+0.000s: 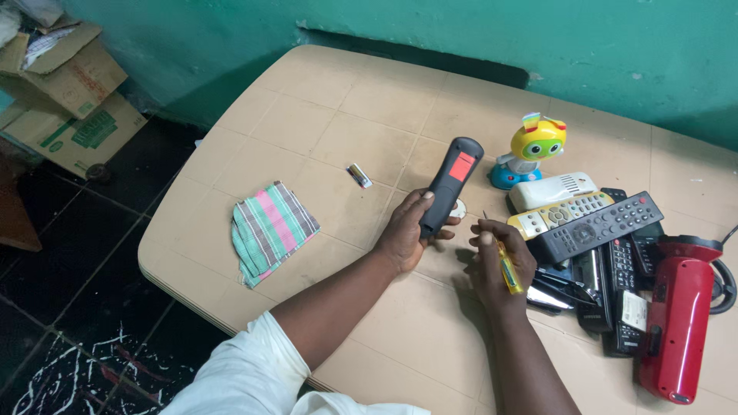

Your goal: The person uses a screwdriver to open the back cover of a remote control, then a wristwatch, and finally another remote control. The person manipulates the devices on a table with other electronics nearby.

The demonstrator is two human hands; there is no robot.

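While the left hand (406, 230) grasps the black plastic remote (450, 184), long axis pointing up-right above the beige table (323, 131), the right hand (500, 265), just right, clenches a yellow-handled screwdriver (507, 267).

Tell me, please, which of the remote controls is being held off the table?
The black remote control with the red sticker, gripped in the left hand; the others lie piled on the table at the right.

A folded cloth (270, 229) lies on the worktop (338, 123) near its left edge. A small battery (359, 176) lies mid-worktop, between the cloth and a toy robot (532, 150). A pile of remote controls (592, 230) sits toward the right edge, with a torch (676, 323) beside it.
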